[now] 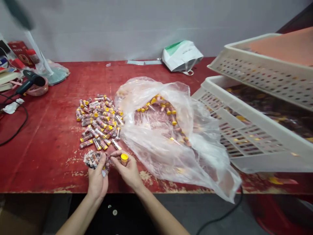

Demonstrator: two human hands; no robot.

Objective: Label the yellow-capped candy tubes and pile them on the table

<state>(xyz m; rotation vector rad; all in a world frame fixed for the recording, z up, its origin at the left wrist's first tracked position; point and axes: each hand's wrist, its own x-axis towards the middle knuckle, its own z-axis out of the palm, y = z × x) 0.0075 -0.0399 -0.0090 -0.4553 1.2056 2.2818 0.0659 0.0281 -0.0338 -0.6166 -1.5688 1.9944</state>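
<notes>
My left hand (pixel 98 178) is closed around a bunch of small printed wrappers (pixel 93 159), its thumb pressed over them. Close beside it, my right hand (pixel 129 169) grips a small tube with a yellow cap (pixel 124 158), cap facing up; its thumb and finger reach toward the wrappers. Just beyond both hands lies a pile of small clear-wrapped tubes with yellow caps (pixel 100 122). To the right of the pile, a clear plastic bag (pixel 156 153) lies spread with its mouth gaping, and more yellow-capped tubes (pixel 168 109) show inside.
White perforated crates (pixel 254 140) are stacked at the right, the lower one holding many tubes. A white and green bag (pixel 182 57) stands by the wall. At far left are a hair dryer (pixel 33 78), its cable and assorted clutter. The red table's front edge (pixel 49 192) is worn.
</notes>
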